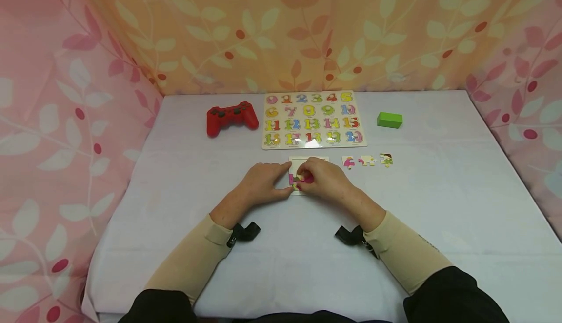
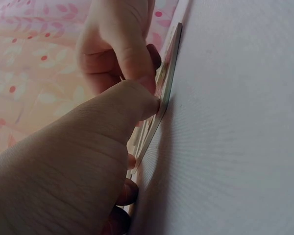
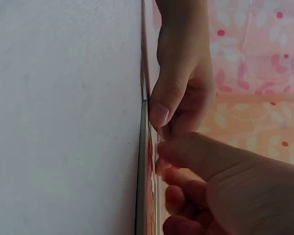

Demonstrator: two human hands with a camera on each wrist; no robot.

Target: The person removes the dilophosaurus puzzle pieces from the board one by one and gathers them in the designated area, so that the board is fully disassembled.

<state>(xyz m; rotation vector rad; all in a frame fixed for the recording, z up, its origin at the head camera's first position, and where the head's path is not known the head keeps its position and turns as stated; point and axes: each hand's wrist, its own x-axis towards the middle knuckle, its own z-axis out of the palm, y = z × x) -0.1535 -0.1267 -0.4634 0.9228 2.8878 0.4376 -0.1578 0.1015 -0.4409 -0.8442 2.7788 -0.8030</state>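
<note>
A small jigsaw tray (image 1: 298, 164) with a pale rim lies in front of the person, with a few pink and green pieces (image 1: 291, 180) in its lower left part. My left hand (image 1: 259, 184) holds the tray by its left side, thumb at the near corner and fingers along the edge. Over the tray's middle, my right hand (image 1: 328, 179) pinches a jigsaw piece, largely hidden by the fingers. In the right wrist view, the right thumb (image 3: 186, 149) is close above the tray edge (image 3: 143, 171). Three loose pieces, pink (image 1: 348, 162), pale yellow (image 1: 369, 160) and green-brown (image 1: 386, 159), lie to the right.
Behind the tray lies a number puzzle board (image 1: 312, 147) with colourful digits. A red game controller (image 1: 231, 117) is at its left and a green block (image 1: 389, 120) at its right. Floral curtains (image 1: 333, 30) stand around the white-covered table (image 1: 281, 269).
</note>
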